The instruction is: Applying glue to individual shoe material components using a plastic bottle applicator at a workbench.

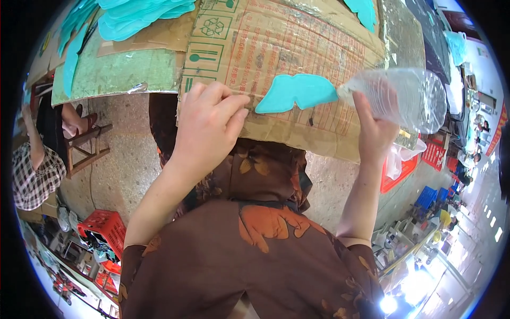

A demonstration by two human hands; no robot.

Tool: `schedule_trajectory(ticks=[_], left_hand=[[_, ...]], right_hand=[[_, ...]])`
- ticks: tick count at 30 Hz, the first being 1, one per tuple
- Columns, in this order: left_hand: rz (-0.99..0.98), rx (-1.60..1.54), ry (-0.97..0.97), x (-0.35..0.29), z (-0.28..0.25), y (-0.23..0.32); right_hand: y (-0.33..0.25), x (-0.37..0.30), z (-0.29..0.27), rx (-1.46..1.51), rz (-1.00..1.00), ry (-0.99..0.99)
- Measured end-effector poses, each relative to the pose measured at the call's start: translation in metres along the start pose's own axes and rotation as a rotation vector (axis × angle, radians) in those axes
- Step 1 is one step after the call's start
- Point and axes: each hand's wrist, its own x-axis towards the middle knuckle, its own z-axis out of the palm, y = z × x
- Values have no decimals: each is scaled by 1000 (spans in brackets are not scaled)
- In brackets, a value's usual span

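A flat turquoise cut-out piece [303, 91], curved with a notch in its lower edge, lies on a printed cardboard sheet [319, 130]. To its left my left hand [210, 117] rests over the cardboard's near edge. Its fingers are curled, with thumb and forefinger close together; whatever they may hold is hidden. My right hand [377, 122] grips a clear ribbed plastic bottle [419, 98], which lies on its side in the air. The bottle's narrow end points left and comes up to the piece's right tip; I cannot tell whether they touch.
Stacked turquoise pieces [141, 18] lie at the far left on a green board [122, 74]; another piece [364, 11] is at the far right. Red baskets [103, 228] stand on the floor. Someone in a checked shirt [37, 170] sits at the left beside a wooden stool [90, 149].
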Motion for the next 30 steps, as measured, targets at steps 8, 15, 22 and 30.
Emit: schedule_trajectory(ticks=[8,15,22,30], left_hand=[[-40,-95,-139,-1,-4,10],[-91,-132,-195,-6,-2,12],[-127,-155,-225,-14,-10,2],[-129,-209,-210,-22,-11,-2]], right_hand=[[11,-10,2,163,47,98],[-17,-28,35,177,-87,-56],[-15,-13,41,133,-96,-22],[-31,-6,60,210,-38,-112]])
